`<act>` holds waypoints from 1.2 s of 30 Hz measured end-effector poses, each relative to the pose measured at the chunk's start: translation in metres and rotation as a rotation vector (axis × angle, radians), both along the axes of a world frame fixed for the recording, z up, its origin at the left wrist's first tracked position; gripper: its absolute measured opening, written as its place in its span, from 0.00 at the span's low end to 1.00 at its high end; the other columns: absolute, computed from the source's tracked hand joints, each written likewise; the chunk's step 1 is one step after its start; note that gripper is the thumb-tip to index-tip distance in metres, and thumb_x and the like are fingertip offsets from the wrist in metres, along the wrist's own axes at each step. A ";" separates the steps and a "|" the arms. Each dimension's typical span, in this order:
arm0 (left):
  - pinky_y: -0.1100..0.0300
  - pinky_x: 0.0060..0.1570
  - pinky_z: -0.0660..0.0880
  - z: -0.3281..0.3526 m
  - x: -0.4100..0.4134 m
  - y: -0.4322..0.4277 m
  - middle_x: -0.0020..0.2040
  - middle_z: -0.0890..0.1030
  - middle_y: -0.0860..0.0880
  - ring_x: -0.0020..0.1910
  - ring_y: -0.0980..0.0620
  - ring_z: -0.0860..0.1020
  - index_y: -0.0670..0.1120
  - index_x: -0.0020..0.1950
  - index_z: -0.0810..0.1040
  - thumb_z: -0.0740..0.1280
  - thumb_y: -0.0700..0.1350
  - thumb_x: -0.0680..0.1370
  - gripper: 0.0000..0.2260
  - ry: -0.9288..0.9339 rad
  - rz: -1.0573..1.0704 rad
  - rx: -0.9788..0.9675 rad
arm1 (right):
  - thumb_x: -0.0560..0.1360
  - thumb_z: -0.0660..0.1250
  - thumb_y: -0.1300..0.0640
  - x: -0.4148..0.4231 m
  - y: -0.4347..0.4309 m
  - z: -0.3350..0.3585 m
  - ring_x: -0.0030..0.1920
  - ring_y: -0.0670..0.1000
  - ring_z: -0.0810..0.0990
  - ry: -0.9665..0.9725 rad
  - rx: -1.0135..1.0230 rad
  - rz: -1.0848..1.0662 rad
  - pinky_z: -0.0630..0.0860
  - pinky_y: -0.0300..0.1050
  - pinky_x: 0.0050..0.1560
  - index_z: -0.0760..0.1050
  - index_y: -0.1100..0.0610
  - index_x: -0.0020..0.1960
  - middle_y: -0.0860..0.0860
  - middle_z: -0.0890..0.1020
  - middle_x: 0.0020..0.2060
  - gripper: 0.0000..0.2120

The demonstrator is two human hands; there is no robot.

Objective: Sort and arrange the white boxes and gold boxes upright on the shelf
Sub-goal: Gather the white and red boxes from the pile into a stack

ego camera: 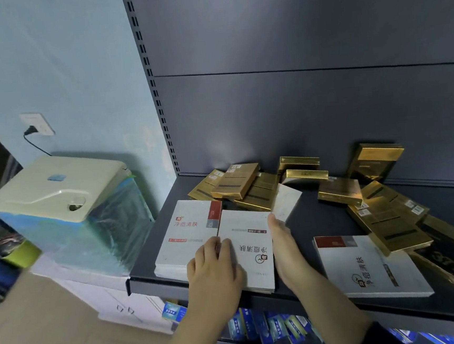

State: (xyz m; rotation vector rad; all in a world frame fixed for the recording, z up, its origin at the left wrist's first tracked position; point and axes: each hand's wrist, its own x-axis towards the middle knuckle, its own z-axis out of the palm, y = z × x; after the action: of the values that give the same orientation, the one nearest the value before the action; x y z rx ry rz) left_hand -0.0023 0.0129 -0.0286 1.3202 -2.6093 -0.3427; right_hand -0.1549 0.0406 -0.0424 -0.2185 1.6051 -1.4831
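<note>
On the dark shelf (301, 220) several white boxes lie flat: one at the left (184, 230), one in the middle (250, 249), one at the right (366, 266). A smaller white box (287, 200) tilts behind the middle one. My left hand (215, 269) rests on the middle box's left edge, fingers curled over it. My right hand (287, 251) presses flat against that box's right edge. Several gold boxes lie scattered behind, a pile at the back left (235, 184) and another at the right (389, 220); one gold box (374, 160) leans upright against the back panel.
A cream-topped appliance (57, 192) wrapped in plastic stands left of the shelf, beside a blue wall with a socket (36, 124). Blue boxes (275, 329) fill the lower shelf. The slotted shelf upright (156, 95) rises at the shelf's left end.
</note>
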 end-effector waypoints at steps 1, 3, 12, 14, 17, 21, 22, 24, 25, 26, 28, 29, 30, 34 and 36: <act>0.55 0.69 0.59 -0.001 -0.001 -0.003 0.74 0.62 0.53 0.71 0.51 0.62 0.52 0.71 0.62 0.54 0.53 0.79 0.20 -0.006 -0.009 -0.018 | 0.79 0.54 0.38 -0.001 0.000 0.003 0.47 0.55 0.86 -0.024 -0.001 -0.013 0.81 0.56 0.51 0.72 0.52 0.65 0.55 0.85 0.49 0.23; 0.54 0.71 0.56 -0.001 -0.004 -0.010 0.75 0.63 0.53 0.73 0.52 0.61 0.52 0.70 0.66 0.55 0.53 0.80 0.19 0.010 -0.028 -0.028 | 0.79 0.56 0.40 -0.009 -0.001 0.011 0.43 0.53 0.83 -0.088 -0.023 -0.101 0.77 0.51 0.51 0.74 0.55 0.58 0.53 0.84 0.44 0.21; 0.53 0.74 0.55 0.002 -0.010 -0.029 0.74 0.67 0.53 0.72 0.55 0.65 0.49 0.69 0.67 0.55 0.51 0.78 0.20 0.037 -0.105 -0.002 | 0.77 0.60 0.40 -0.043 -0.031 0.029 0.65 0.60 0.67 -0.015 0.227 -0.449 0.65 0.57 0.66 0.60 0.53 0.75 0.57 0.62 0.71 0.31; 0.53 0.71 0.59 0.004 -0.011 -0.036 0.67 0.73 0.53 0.66 0.53 0.71 0.50 0.64 0.69 0.55 0.51 0.77 0.17 0.033 -0.120 -0.008 | 0.77 0.61 0.40 -0.049 -0.036 0.033 0.64 0.60 0.67 -0.027 0.242 -0.497 0.66 0.56 0.65 0.59 0.53 0.75 0.57 0.62 0.70 0.31; 0.57 0.62 0.65 0.009 -0.016 -0.047 0.57 0.76 0.53 0.56 0.53 0.74 0.50 0.55 0.72 0.56 0.51 0.77 0.11 0.047 -0.128 -0.009 | 0.77 0.60 0.41 -0.056 -0.037 0.037 0.64 0.59 0.66 0.015 0.275 -0.528 0.66 0.55 0.64 0.60 0.55 0.74 0.58 0.62 0.70 0.31; 0.56 0.55 0.65 0.019 -0.041 -0.064 0.56 0.78 0.52 0.55 0.51 0.74 0.49 0.57 0.74 0.59 0.51 0.77 0.12 0.123 -0.170 0.098 | 0.76 0.60 0.40 -0.063 -0.034 0.032 0.66 0.60 0.66 0.026 0.244 -0.502 0.65 0.57 0.68 0.62 0.55 0.73 0.57 0.66 0.70 0.31; 0.55 0.56 0.66 0.021 -0.051 -0.067 0.57 0.78 0.51 0.56 0.49 0.74 0.49 0.58 0.74 0.58 0.51 0.78 0.12 0.112 -0.185 0.091 | 0.75 0.60 0.39 -0.066 -0.034 0.029 0.67 0.60 0.67 0.017 0.225 -0.483 0.64 0.58 0.69 0.63 0.54 0.73 0.57 0.67 0.70 0.31; 0.51 0.58 0.66 0.024 -0.069 -0.072 0.57 0.80 0.49 0.58 0.47 0.74 0.47 0.58 0.74 0.56 0.53 0.79 0.14 0.056 -0.186 0.077 | 0.75 0.60 0.39 -0.073 -0.035 0.021 0.67 0.60 0.68 -0.006 0.187 -0.460 0.64 0.58 0.70 0.64 0.52 0.73 0.56 0.70 0.68 0.30; 0.49 0.58 0.65 0.025 -0.078 -0.073 0.56 0.80 0.47 0.58 0.45 0.74 0.47 0.57 0.73 0.54 0.53 0.79 0.15 0.015 -0.172 0.078 | 0.75 0.61 0.40 -0.077 -0.035 0.017 0.67 0.59 0.69 -0.018 0.163 -0.456 0.65 0.58 0.69 0.65 0.52 0.73 0.55 0.71 0.68 0.30; 0.48 0.59 0.65 0.027 -0.087 -0.075 0.56 0.80 0.45 0.59 0.44 0.73 0.46 0.56 0.73 0.53 0.54 0.80 0.16 -0.026 -0.154 0.081 | 0.75 0.62 0.40 -0.085 -0.034 0.009 0.66 0.59 0.71 -0.030 0.140 -0.447 0.67 0.57 0.68 0.67 0.51 0.72 0.55 0.73 0.67 0.29; 0.46 0.60 0.66 0.030 -0.102 -0.077 0.55 0.80 0.43 0.59 0.42 0.73 0.44 0.57 0.71 0.52 0.54 0.80 0.17 -0.057 -0.126 0.107 | 0.74 0.64 0.41 -0.081 -0.027 0.022 0.63 0.59 0.75 -0.076 0.106 -0.422 0.69 0.56 0.67 0.69 0.52 0.70 0.56 0.76 0.64 0.28; 0.46 0.60 0.67 0.031 -0.107 -0.077 0.55 0.80 0.43 0.59 0.42 0.74 0.44 0.58 0.71 0.52 0.54 0.80 0.16 -0.037 -0.119 0.141 | 0.75 0.65 0.42 -0.078 -0.022 0.030 0.61 0.58 0.76 -0.100 0.100 -0.424 0.69 0.54 0.66 0.70 0.54 0.69 0.56 0.78 0.62 0.27; 0.46 0.60 0.67 0.031 -0.112 -0.077 0.55 0.81 0.43 0.59 0.41 0.74 0.45 0.59 0.70 0.53 0.53 0.80 0.16 0.002 -0.112 0.190 | 0.77 0.64 0.45 -0.076 -0.016 0.039 0.58 0.57 0.78 -0.107 0.085 -0.426 0.69 0.51 0.64 0.71 0.56 0.66 0.56 0.79 0.58 0.23; 0.48 0.58 0.66 0.026 -0.124 -0.076 0.55 0.81 0.41 0.58 0.40 0.76 0.45 0.59 0.70 0.54 0.50 0.79 0.13 0.031 -0.114 0.248 | 0.80 0.60 0.50 -0.077 -0.003 0.048 0.68 0.58 0.71 -0.123 0.014 -0.443 0.64 0.49 0.65 0.64 0.57 0.74 0.59 0.76 0.65 0.24; 0.49 0.59 0.66 0.024 -0.128 -0.072 0.56 0.81 0.41 0.58 0.38 0.75 0.45 0.62 0.70 0.55 0.49 0.79 0.14 -0.014 -0.145 0.198 | 0.80 0.60 0.49 -0.078 -0.001 0.046 0.70 0.59 0.70 -0.123 -0.009 -0.418 0.61 0.52 0.72 0.61 0.58 0.76 0.61 0.73 0.69 0.27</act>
State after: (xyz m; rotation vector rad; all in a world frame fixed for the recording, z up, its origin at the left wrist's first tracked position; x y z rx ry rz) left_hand -0.1307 -0.0596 -0.0050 1.1942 -2.7490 -0.6325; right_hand -0.2333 0.0393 0.0038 0.2140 1.6076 -1.7788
